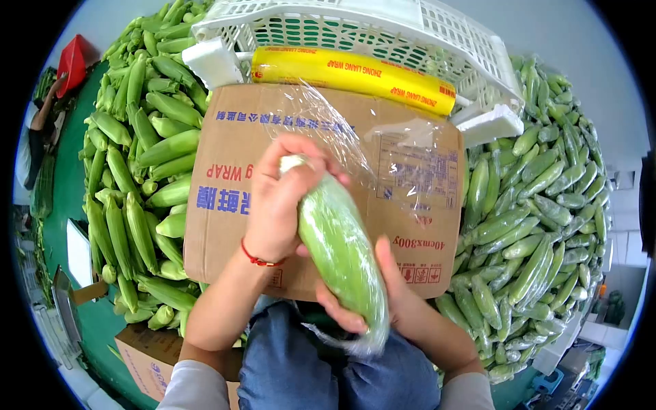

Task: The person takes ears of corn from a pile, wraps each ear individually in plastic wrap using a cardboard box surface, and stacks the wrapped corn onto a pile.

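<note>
An ear of corn in its green husk (342, 249), wrapped in clear plastic film, is held tilted above my lap. My left hand (290, 191), with a red string bracelet at the wrist, is closed around its upper end. Around its lower end curve the fingers and thumb of my right hand (383, 294). Loose film hangs past the lower tip. Behind my hands lies a cardboard box (417, 232) with a sheet of clear film (328, 126) across its top. A yellow roll of plastic wrap (355, 75) is mounted along the box's far edge.
Unwrapped corn ears (157, 147) are heaped on the left, and film-wrapped ears (526, 225) on the right. A white plastic crate (465, 41) stands behind the roll. Another cardboard box (147, 362) sits at lower left. A person (34, 130) is at the far left near a red container (72, 65).
</note>
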`<state>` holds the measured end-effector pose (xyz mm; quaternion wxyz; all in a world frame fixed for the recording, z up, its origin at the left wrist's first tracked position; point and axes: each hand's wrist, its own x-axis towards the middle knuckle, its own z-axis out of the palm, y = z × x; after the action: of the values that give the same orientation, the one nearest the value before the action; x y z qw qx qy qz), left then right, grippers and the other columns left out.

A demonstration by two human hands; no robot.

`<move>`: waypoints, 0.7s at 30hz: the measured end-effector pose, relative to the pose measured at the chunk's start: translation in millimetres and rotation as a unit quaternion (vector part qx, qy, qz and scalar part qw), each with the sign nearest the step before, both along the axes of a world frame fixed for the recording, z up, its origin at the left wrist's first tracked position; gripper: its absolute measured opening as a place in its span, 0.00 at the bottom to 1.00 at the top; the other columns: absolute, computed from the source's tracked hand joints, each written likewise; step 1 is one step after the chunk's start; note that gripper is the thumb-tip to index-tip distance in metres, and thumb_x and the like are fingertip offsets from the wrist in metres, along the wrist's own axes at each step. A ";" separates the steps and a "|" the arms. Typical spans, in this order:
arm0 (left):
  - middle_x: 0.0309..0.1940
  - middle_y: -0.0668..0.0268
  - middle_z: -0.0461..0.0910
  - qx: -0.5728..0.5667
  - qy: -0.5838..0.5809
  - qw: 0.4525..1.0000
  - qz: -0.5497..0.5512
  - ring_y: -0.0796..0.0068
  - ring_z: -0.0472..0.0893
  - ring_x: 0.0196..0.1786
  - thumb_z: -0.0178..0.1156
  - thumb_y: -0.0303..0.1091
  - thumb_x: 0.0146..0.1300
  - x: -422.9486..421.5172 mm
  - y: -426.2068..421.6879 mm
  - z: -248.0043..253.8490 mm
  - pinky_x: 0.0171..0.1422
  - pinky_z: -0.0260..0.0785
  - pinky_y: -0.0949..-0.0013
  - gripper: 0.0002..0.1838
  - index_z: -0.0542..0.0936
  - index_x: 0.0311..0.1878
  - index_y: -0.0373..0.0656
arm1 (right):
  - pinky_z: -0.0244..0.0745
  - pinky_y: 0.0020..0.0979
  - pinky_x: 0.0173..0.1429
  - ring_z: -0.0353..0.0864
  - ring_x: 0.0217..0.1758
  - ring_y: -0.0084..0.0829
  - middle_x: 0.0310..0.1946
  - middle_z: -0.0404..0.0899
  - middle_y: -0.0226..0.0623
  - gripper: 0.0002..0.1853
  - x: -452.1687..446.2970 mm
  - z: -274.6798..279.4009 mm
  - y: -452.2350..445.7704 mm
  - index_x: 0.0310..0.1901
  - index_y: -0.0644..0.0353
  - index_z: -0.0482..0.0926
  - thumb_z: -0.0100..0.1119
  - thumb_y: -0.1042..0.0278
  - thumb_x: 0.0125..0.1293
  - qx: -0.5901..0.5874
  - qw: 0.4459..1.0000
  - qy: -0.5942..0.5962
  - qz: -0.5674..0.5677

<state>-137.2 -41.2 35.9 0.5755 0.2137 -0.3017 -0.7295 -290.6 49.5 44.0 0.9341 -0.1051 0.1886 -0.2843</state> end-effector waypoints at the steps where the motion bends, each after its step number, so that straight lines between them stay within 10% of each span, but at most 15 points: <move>1: 0.38 0.60 0.79 0.008 -0.113 0.992 0.048 0.71 0.80 0.43 0.55 0.30 0.68 7.0 3.8 -6.3 0.50 0.75 0.67 0.11 0.76 0.52 0.39 | 0.71 0.27 0.22 0.76 0.20 0.29 0.27 0.76 0.44 0.46 -12.4 -1.9 3.5 0.70 0.60 0.59 0.55 0.32 0.61 -0.081 0.979 0.187 0.007; 2: 0.37 0.62 0.79 0.009 -0.222 0.970 0.094 0.73 0.80 0.43 0.54 0.31 0.70 12.4 8.8 -15.2 0.50 0.74 0.69 0.11 0.77 0.52 0.38 | 0.74 0.27 0.26 0.78 0.22 0.30 0.29 0.78 0.45 0.46 -23.6 -5.9 5.7 0.70 0.61 0.59 0.64 0.38 0.60 -0.159 0.915 0.370 0.012; 3: 0.36 0.64 0.79 0.009 -0.325 0.935 0.144 0.75 0.79 0.43 0.53 0.32 0.72 16.6 14.9 -20.9 0.49 0.73 0.71 0.11 0.78 0.51 0.37 | 0.79 0.29 0.42 0.84 0.37 0.32 0.39 0.82 0.45 0.38 -30.7 -17.5 4.8 0.64 0.63 0.68 0.76 0.60 0.54 -0.434 0.703 0.560 -0.070; 6: 0.38 0.65 0.80 0.006 -0.386 0.911 0.147 0.79 0.77 0.42 0.49 0.39 0.76 25.0 41.6 -27.9 0.50 0.71 0.73 0.18 0.80 0.51 0.33 | 0.77 0.30 0.52 0.85 0.47 0.32 0.46 0.83 0.45 0.30 -63.3 10.5 -1.0 0.56 0.65 0.76 0.75 0.59 0.54 -0.515 0.529 0.666 -0.105; 13: 0.43 0.60 0.84 0.209 -0.288 0.910 -0.214 0.70 0.83 0.46 0.44 0.51 0.77 21.2 94.9 -17.0 0.55 0.74 0.68 0.30 0.71 0.65 0.32 | 0.76 0.31 0.29 0.75 0.21 0.24 0.26 0.76 0.30 0.16 -51.1 18.9 -38.7 0.60 0.53 0.71 0.53 0.67 0.73 -0.265 0.835 0.134 -0.464; 18: 0.56 0.48 0.77 -0.336 -0.558 0.755 -0.068 0.55 0.83 0.51 0.67 0.57 0.59 40.6 103.1 -36.9 0.48 0.78 0.60 0.45 0.64 0.70 0.34 | 0.72 0.27 0.26 0.71 0.19 0.23 0.22 0.70 0.28 0.23 -41.7 18.8 -36.9 0.60 0.51 0.61 0.59 0.71 0.67 -0.161 0.802 0.308 -0.486; 21: 0.57 0.43 0.73 -0.350 -0.609 0.707 -0.079 0.47 0.81 0.51 0.70 0.53 0.56 28.9 91.3 -18.1 0.47 0.76 0.57 0.44 0.66 0.70 0.38 | 0.78 0.30 0.42 0.78 0.38 0.27 0.38 0.75 0.34 0.34 -31.2 12.5 -23.2 0.66 0.50 0.58 0.64 0.75 0.61 -0.191 0.757 0.302 -0.548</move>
<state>-108.3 50.1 17.8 0.2403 0.3704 -0.8361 -0.3255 -321.8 26.4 56.6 0.4740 -0.2408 0.4280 -0.7309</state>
